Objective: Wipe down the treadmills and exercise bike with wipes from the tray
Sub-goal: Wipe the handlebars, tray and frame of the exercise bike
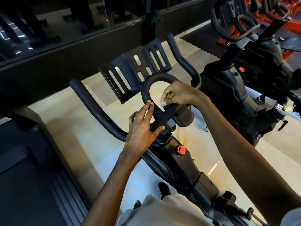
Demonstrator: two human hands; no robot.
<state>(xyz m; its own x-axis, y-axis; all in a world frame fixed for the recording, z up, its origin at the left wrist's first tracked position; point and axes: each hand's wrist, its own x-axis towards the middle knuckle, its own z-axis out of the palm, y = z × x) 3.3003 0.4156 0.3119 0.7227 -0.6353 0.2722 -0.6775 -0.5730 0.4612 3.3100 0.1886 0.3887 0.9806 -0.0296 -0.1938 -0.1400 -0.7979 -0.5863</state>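
**Hands at the bike's handlebar loop**

The person is standing over the bike (184,162), with both hands at the loop (145,86) in the middle of its handlebar. The left hand (143,128) is lying on the loop's left side where it meets the stem. Its fingers are straight and together, its thumb is spread across the stem, and it is gripping nothing. The right hand (178,95) is reaching in from the loop's right side, fingers curled and tips bunched against the loop's lower right part. A small pale fleck (162,104) is showing at those tips. It is too small to tell whether it is a wipe or a nail, so what this hand is holding cannot be told. A slotted holder (125,62) is standing just beyond the loop. A red knob (180,150) is sitting on the frame below the stem. A treadmill (24,185) is lying along the bike's left, and a second bike (236,82) is standing to its right.
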